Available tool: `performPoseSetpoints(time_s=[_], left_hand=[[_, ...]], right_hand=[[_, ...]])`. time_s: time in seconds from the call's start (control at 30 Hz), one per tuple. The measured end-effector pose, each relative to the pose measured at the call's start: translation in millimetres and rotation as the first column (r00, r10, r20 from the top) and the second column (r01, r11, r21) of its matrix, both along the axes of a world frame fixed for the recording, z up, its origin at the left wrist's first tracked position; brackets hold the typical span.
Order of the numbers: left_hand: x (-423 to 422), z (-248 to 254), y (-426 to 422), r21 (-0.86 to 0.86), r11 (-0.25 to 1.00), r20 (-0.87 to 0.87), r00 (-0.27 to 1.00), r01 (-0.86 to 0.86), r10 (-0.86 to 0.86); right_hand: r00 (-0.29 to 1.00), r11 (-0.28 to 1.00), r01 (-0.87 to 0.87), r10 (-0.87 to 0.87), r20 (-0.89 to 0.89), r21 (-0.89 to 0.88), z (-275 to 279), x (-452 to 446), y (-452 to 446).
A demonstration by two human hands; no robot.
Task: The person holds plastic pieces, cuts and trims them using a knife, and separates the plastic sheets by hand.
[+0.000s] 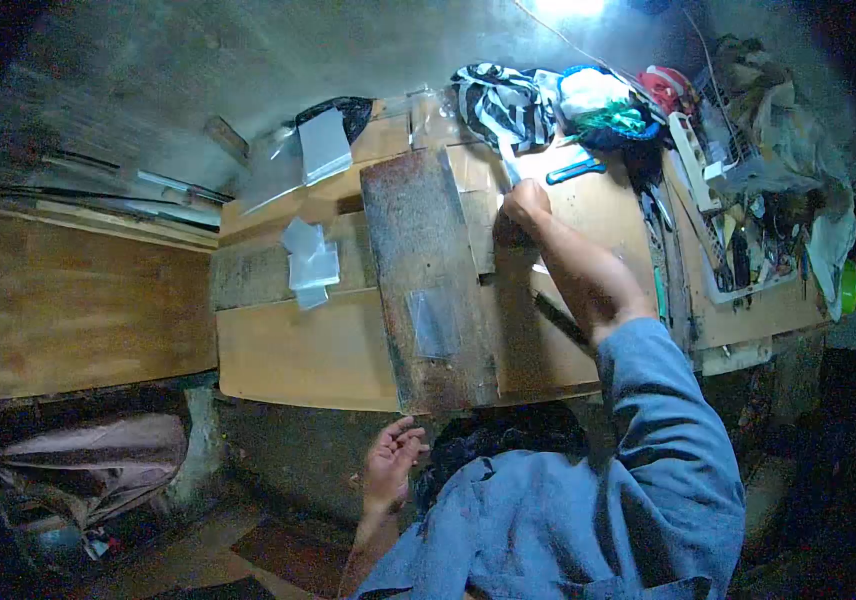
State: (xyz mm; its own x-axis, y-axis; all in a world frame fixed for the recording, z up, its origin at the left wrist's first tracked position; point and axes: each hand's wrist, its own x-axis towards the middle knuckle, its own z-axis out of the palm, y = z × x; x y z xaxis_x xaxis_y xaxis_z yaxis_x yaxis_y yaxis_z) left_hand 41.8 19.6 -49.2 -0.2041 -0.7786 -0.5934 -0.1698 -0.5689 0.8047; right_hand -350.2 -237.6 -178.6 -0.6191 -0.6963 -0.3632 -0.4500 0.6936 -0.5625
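Note:
My right hand (525, 203) is closed at the far part of the table, with a thin pale strip (511, 168) sticking out beyond its fingers. Just right of it lies a blue-handled cutter (575, 171). My left hand (393, 462) hangs below the table's front edge, fingers loosely bent and apart, with nothing seen in it. Nearest to it is the low end of a worn wooden board (418, 230) that lies lengthwise on the table. On this board rests a small clear plastic sheet (434, 323).
Several small plastic pieces (313, 262) lie left of the board. A white stack of sheets (325, 145) sits farther back. Striped cloth (504, 105) is heaped at the rear. On the right stands a white tray (748, 290) with tools. A dark strip (560, 318) lies under my right forearm.

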Motion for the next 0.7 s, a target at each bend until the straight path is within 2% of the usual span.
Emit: performPoseSetpoints(time_s=[0.1, 0.17, 0.2, 0.23, 0.27, 0.3, 0.37, 0.4, 0.47, 0.5, 0.53, 0.57, 0.6, 0.63, 0.7], left_hand=[[-3, 5, 1, -0.012, 1.000, -0.018, 1.000, 0.014, -0.014], [-6, 6, 1, -0.020, 1.000, -0.039, 0.999, 0.020, -0.021], [-8, 4, 0, -0.045, 0.999, -0.058, 0.998, 0.015, -0.018], [-10, 4, 0, -0.069, 0.998, -0.077, 0.997, 0.010, -0.015], [-16, 9, -2, 0.002, 1.000, -0.106, 0.994, -0.024, 0.024], [-20, 8, -4, 0.001, 1.000, -0.112, 0.993, -0.023, 0.023], [-29, 3, -6, -0.070, 0.998, -0.147, 0.989, 0.010, -0.021], [-36, 6, -9, -0.069, 0.997, -0.151, 0.988, 0.014, -0.025], [-53, 15, -18, -0.113, 0.986, -0.137, 0.981, 0.121, -0.136], [-62, 18, -20, -0.114, 0.986, -0.136, 0.981, 0.126, -0.141], [-71, 20, -22, -0.177, 0.971, -0.091, 0.979, 0.163, -0.181], [-78, 21, -22, -0.239, 0.950, -0.042, 0.975, 0.202, -0.218], [-85, 22, -22, -0.202, 0.974, -0.179, 0.974, 0.104, -0.141], [-89, 27, -22, -0.205, 0.972, -0.177, 0.973, 0.112, -0.149], [-97, 42, -23, -0.180, 0.970, -0.233, 0.951, 0.162, -0.202]], right_hand=[[0.998, 0.996, -0.059, 0.057, -0.025, -0.071, -6, -7, 15], [1.000, 0.990, 0.004, -0.001, 0.020, -0.140, -3, -12, 29], [0.999, 0.977, -0.035, 0.026, -0.046, -0.212, 1, -16, 40], [0.997, 0.967, -0.014, 0.034, 0.072, -0.254, 14, -14, 57], [0.981, 0.956, 0.011, 0.047, 0.190, -0.295, 32, -10, 77], [0.955, 0.943, -0.025, 0.121, 0.270, -0.333, 45, -5, 94], [0.938, 0.925, -0.013, 0.143, 0.316, -0.379, 96, 28, 143], [0.910, 0.862, -0.117, 0.292, 0.295, -0.493, 97, 40, 165], [0.772, 0.916, -0.157, 0.347, 0.533, -0.368, 114, 68, 209], [0.737, 0.851, -0.167, 0.443, 0.510, -0.498, 118, 83, 230], [0.732, 0.834, -0.150, 0.455, 0.508, -0.531, 139, 98, 245], [0.727, 0.837, -0.191, 0.472, 0.499, -0.513, 126, 107, 259], [0.679, 0.828, -0.121, 0.472, 0.563, -0.548, 128, 118, 269], [0.624, 0.817, -0.047, 0.473, 0.622, -0.574, 132, 127, 274], [0.657, 0.808, -0.085, 0.485, 0.577, -0.583, 146, 130, 281]])
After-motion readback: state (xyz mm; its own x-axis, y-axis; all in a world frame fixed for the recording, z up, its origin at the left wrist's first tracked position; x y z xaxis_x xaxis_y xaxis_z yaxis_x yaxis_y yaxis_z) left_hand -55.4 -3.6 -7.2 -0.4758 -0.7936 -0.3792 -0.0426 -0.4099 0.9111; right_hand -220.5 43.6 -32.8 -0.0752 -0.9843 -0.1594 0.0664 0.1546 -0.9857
